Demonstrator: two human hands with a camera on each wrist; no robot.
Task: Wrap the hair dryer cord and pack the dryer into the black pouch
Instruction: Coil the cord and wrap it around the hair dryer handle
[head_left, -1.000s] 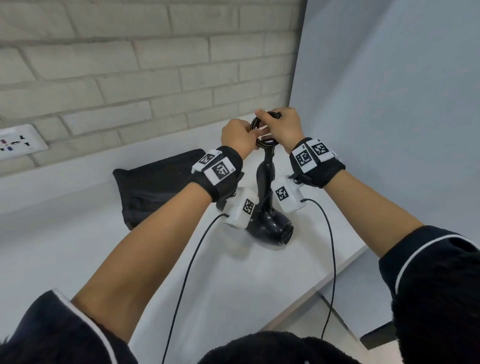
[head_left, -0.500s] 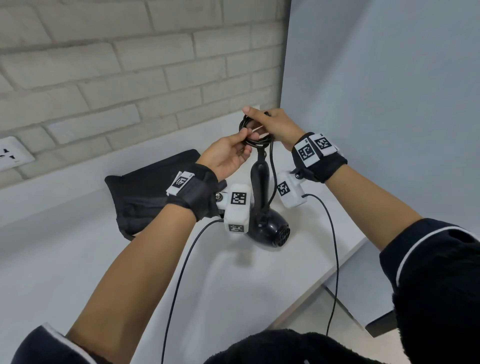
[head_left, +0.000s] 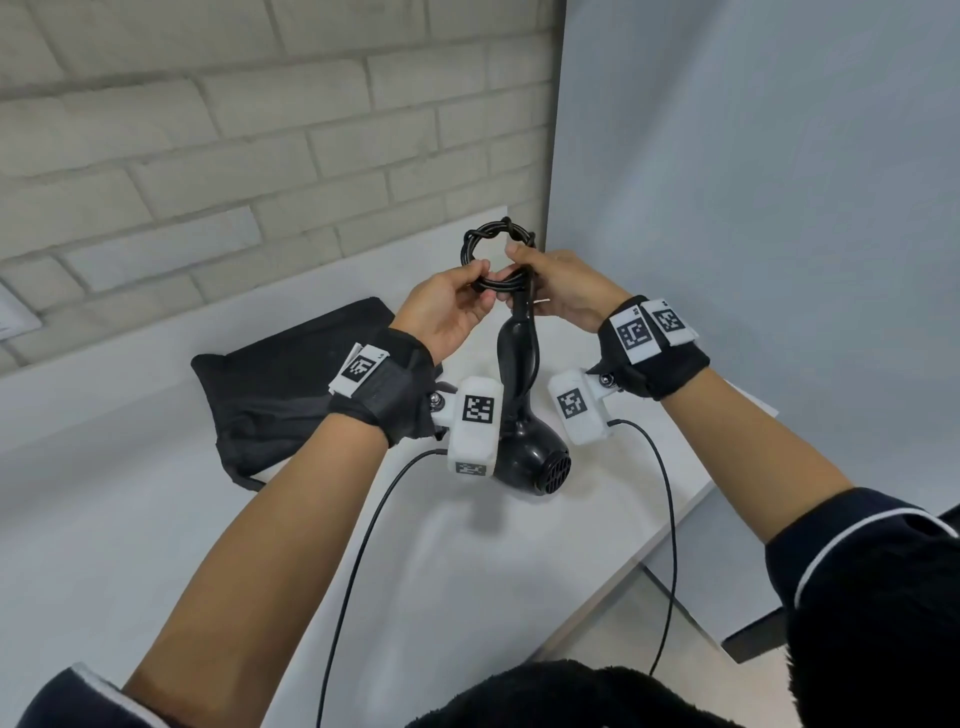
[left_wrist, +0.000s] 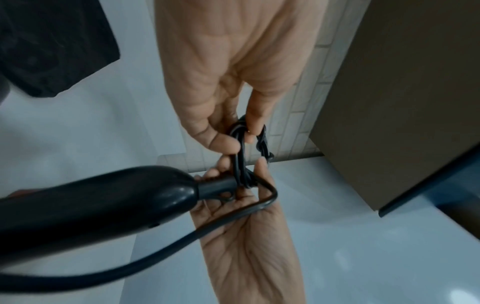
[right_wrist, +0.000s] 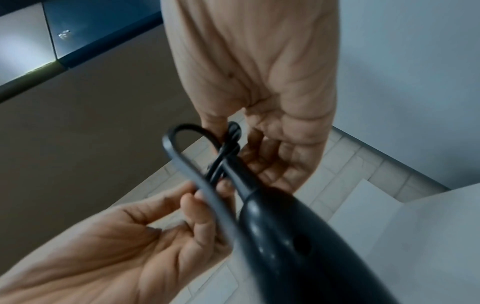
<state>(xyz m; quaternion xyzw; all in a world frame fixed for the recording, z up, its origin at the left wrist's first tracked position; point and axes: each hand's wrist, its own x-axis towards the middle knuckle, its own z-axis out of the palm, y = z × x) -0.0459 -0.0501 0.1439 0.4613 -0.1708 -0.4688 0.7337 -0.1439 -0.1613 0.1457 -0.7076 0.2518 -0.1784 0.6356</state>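
Note:
The black hair dryer (head_left: 530, 457) stands head-down on the white table, with its handle (head_left: 511, 338) pointing up between my wrists. Its cord is wound into a small coil (head_left: 491, 244) at the top of the handle. My left hand (head_left: 480, 283) pinches the coil's lower left side between thumb and fingers (left_wrist: 226, 142). My right hand (head_left: 519, 270) grips the coil where it meets the handle's end. One loose strand of cord (left_wrist: 228, 220) runs down along the handle (right_wrist: 285, 236). The black pouch (head_left: 291, 384) lies flat on the table, to the left behind my left wrist.
A brick wall (head_left: 234, 130) runs along the back of the table (head_left: 156, 545), and a grey panel (head_left: 753, 208) closes off the right side. The table's front right edge (head_left: 639, 556) is close to the dryer. Thin camera cables (head_left: 358, 561) hang from both wrists.
My left hand has turned from on top of the coil to its lower left side. The coil now stands up above both hands. The dryer stays head-down on the table.

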